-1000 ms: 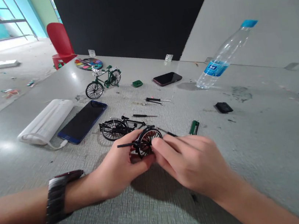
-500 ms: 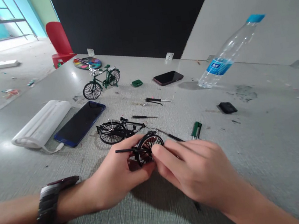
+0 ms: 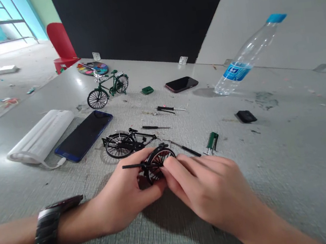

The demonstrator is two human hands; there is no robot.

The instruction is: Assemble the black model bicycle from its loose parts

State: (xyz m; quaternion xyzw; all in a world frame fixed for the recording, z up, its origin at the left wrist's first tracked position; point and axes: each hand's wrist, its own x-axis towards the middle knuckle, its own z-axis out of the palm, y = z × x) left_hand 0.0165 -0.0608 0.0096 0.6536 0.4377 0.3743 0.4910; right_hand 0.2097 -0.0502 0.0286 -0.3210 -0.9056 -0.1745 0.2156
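Observation:
The front wheel (image 3: 154, 171) of a black model bicycle, with its mudguard and fork, is held upright by my left hand (image 3: 125, 198), whose fingers and thumb close around it. A thin black rod (image 3: 131, 166) sticks out to the left from this piece. My right hand (image 3: 207, 186) pinches at the wheel's hub; whatever lies between the fingertips is hidden. Just beyond my hands lies the rest of the black bicycle (image 3: 128, 146), with its rear wheel and frame. A thin screwdriver (image 3: 189, 150) rests behind my right fingers.
A green model bicycle (image 3: 112, 84), a paint palette (image 3: 102, 68) and two phones (image 3: 84, 135) (image 3: 181, 84) are farther back. A white power bank (image 3: 42, 135) lies left. Small screwdrivers (image 3: 154, 127), green parts (image 3: 213, 141) and a black piece (image 3: 245, 117) lie about. A plastic bottle (image 3: 244, 64) stands right.
My right fingertips have shifted slightly at the wheel's hub. The wheel stays in my left hand, and the whole view has moved a little.

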